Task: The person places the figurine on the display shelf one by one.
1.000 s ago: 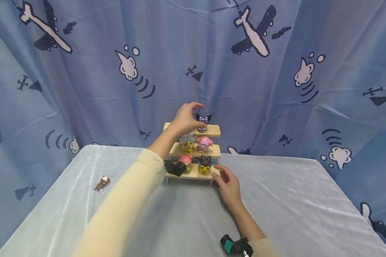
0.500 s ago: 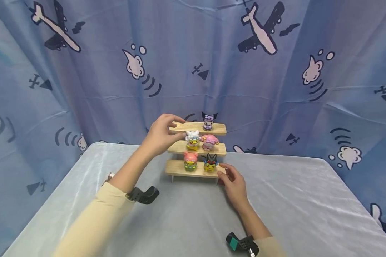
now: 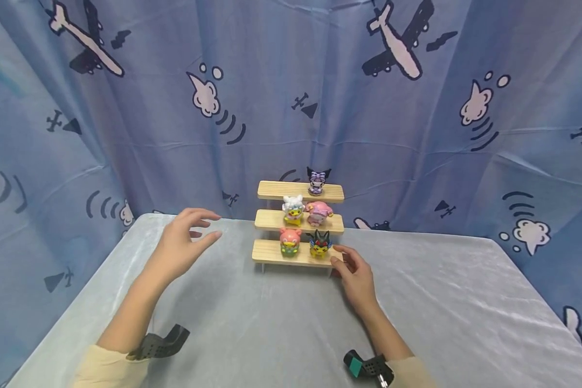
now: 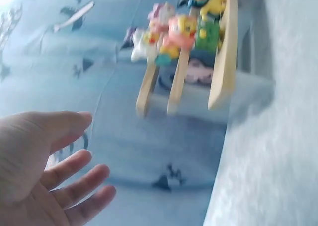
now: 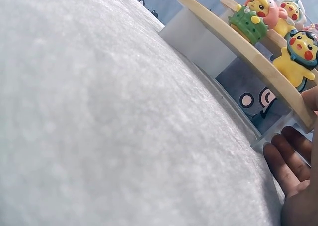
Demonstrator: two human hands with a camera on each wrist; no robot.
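A three-tier wooden display shelf (image 3: 267, 250) stands near the back of the table. My right hand (image 3: 360, 281) holds the right end of its lowest tier, the thumb at the board and the other fingers bent below it by the clear leg. On that tier sit a pink-hooded figurine (image 3: 289, 242) and a black-eared figurine (image 3: 319, 245). The middle tier bears a white-hatted figurine (image 3: 293, 209) and a pink figurine (image 3: 318, 213). A black-and-purple figurine (image 3: 316, 183) stands at the top right. Left of the shelf, my left hand (image 3: 177, 250) hangs over the table with nothing in its spread fingers.
Pale velvety cloth covers the table (image 3: 441, 302). A blue curtain (image 3: 267, 108) with printed airplanes hangs right behind it. Black wrist mounts are on my left forearm (image 3: 136, 310) and right forearm (image 3: 388, 334).
My left hand has withdrawn from the top tier, leftward and down toward me, its arm now covering the small brown figurine's spot on the table. My right hand stays at the shelf's end.
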